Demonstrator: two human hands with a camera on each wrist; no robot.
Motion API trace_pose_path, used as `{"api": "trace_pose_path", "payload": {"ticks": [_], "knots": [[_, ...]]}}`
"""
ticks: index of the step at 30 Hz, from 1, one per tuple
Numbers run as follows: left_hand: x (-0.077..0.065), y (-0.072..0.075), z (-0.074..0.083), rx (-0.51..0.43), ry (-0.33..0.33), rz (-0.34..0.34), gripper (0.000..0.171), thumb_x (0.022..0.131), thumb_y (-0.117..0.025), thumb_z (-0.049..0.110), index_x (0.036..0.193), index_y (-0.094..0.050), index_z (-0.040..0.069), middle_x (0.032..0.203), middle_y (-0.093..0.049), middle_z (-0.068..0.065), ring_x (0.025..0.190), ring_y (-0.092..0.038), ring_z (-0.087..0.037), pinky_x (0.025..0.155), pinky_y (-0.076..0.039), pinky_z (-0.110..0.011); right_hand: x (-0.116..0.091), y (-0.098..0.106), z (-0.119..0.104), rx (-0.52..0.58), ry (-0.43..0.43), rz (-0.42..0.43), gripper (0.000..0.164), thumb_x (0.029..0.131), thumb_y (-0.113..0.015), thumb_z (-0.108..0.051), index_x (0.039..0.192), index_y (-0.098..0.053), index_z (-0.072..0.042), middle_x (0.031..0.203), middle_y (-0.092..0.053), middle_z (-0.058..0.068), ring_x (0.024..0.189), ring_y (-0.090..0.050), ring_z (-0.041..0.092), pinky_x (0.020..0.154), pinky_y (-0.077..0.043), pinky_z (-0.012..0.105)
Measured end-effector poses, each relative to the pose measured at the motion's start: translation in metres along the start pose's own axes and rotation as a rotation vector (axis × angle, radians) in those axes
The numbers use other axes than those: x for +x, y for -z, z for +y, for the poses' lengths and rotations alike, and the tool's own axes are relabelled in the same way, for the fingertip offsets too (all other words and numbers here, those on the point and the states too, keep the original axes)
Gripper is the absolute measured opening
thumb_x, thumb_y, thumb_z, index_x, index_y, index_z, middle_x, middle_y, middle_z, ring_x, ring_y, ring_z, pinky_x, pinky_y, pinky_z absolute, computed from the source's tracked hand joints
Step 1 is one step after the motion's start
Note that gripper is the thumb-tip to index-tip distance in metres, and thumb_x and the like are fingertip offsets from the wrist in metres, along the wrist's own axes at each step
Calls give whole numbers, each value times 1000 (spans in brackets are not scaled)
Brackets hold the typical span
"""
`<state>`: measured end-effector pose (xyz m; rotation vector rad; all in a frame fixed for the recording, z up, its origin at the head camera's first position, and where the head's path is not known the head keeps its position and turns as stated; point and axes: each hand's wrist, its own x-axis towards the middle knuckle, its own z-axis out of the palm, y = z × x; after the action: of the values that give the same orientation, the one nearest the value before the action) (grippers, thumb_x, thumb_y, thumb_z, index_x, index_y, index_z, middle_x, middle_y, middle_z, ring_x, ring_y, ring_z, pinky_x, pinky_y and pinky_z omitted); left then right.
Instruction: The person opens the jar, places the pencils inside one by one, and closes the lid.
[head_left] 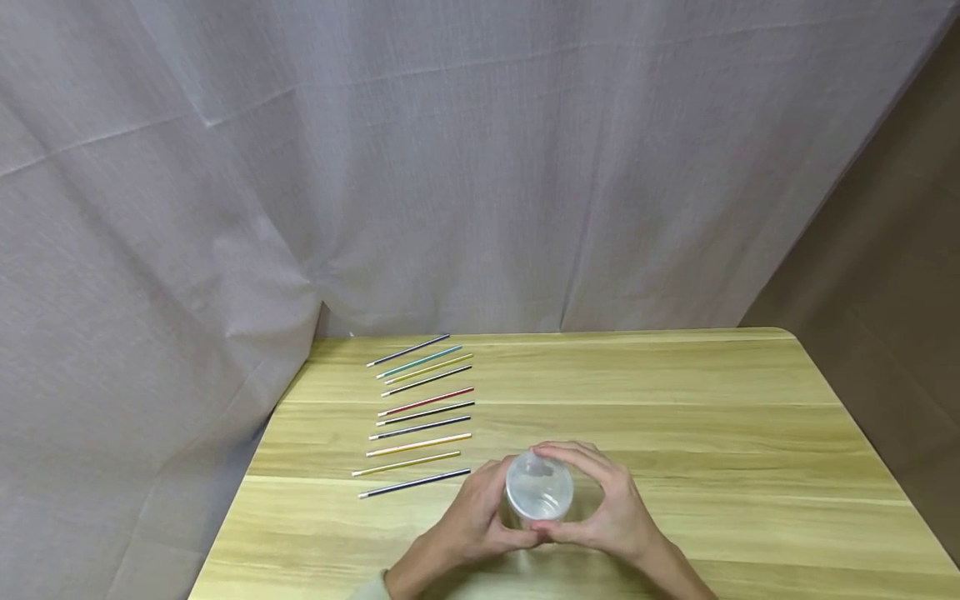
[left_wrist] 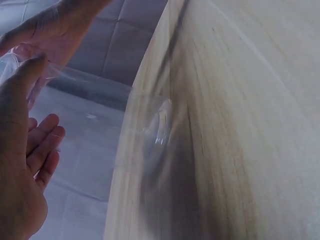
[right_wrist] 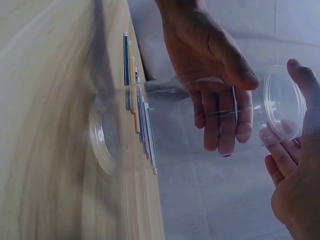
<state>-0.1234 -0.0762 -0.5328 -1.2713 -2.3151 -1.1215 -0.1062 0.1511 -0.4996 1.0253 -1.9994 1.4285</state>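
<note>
A tall, clear plastic cylindrical jar (right_wrist: pixel 172 122) stands roughly upright between both hands. Its round translucent lid (head_left: pixel 538 483) is at the top. My left hand (head_left: pixel 478 512) grips the jar's upper side, thumb on the near side and fingers around the far side. Higher up, my right hand (head_left: pixel 611 504) holds the lid's rim between thumb and fingers. In the left wrist view, the jar's base (left_wrist: pixel 159 132) is close to the tabletop; whether it touches cannot be told. Through the jar's wall no contents are visible.
Several pencils (head_left: pixel 420 446) in different colours lie in a loose column on the left of the wooden table (head_left: pixel 712 433), white ends pointing left. Grey cloth (head_left: pixel 465 192) hangs behind the table and along its left side. A brown surface (head_left: pixel 870 292) borders the right.
</note>
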Motion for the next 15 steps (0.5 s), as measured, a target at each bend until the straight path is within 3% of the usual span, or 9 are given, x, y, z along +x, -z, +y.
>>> {"api": "trace_pose_path", "payload": {"ticks": [8, 15], "knots": [[2, 2, -2, 13, -6, -21, 84, 80, -92, 42, 146, -52, 10, 123, -72, 1, 107, -66, -7, 96, -49, -19, 1, 3, 7, 44, -1, -21, 83, 60, -107, -27, 131, -70, -2, 123, -75, 13, 122, -64, 25, 113, -41, 26], [4, 2, -5, 15, -25, -27, 88, 80, -92, 41, 150, -49, 10, 122, -71, 2, 106, -66, -6, 95, -48, -17, 4, 6, 10, 82, -3, -55, 81, 63, -106, -27, 131, -70, -3, 124, -75, 13, 128, -64, 24, 118, -38, 29]]}}
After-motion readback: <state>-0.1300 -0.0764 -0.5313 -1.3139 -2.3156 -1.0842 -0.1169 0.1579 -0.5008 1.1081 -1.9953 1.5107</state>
